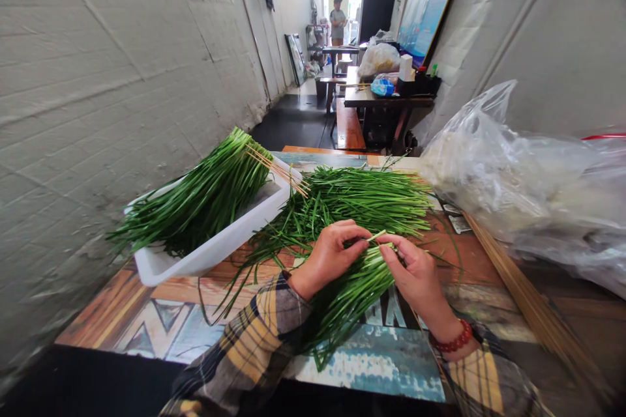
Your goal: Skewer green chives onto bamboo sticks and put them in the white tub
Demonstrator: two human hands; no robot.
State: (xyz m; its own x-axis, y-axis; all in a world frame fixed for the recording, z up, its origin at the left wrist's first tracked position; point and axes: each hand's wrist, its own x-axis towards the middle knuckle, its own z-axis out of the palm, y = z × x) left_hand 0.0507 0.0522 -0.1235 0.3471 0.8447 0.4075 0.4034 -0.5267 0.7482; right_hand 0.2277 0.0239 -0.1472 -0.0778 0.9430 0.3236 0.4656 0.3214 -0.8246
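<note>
My left hand (337, 249) pinches a single garlic chive stalk (376, 234) near its pale cut end. Facing it, my right hand (415, 272) has thumb and index finger nearly together at that end; what lies between these fingertips is too small to make out. Beneath both hands a bunch of garlic chives (349, 309) slants toward me, pale ends up by the fingers, partly covered by my left hand. Just beyond lies a larger loose pile of garlic chives (366, 199), cut ends to the right.
On the left a white plastic tray (215, 247) holds chives (210, 186) with thin skewers (278, 169) sticking out. Long bamboo skewers (518, 287) lie at right beside clear plastic bags (533, 176). Another table (362, 96) and a person (337, 21) are farther back.
</note>
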